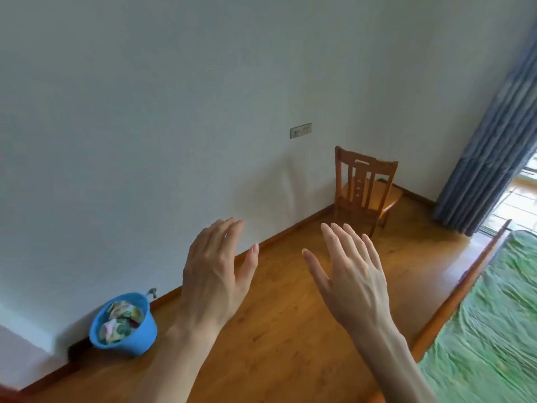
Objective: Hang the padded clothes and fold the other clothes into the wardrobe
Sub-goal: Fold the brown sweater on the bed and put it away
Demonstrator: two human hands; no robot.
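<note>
My left hand (216,269) and my right hand (351,271) are both raised in front of me, backs toward the camera, fingers straight and spread, holding nothing. A blue plastic bucket (139,341) stands on the wooden floor against the white wall at the lower left, below my left forearm; crumpled colourful cloth (122,321) fills it. No wardrobe or padded clothes are in view.
A small wooden chair (363,190) stands in the corner beyond my right hand. A bed with a green cover (494,330) and a wooden side rail (453,301) runs along the right. Blue curtains (491,146) hang at the far right. Wooden floor (284,338) lies between wall and bed.
</note>
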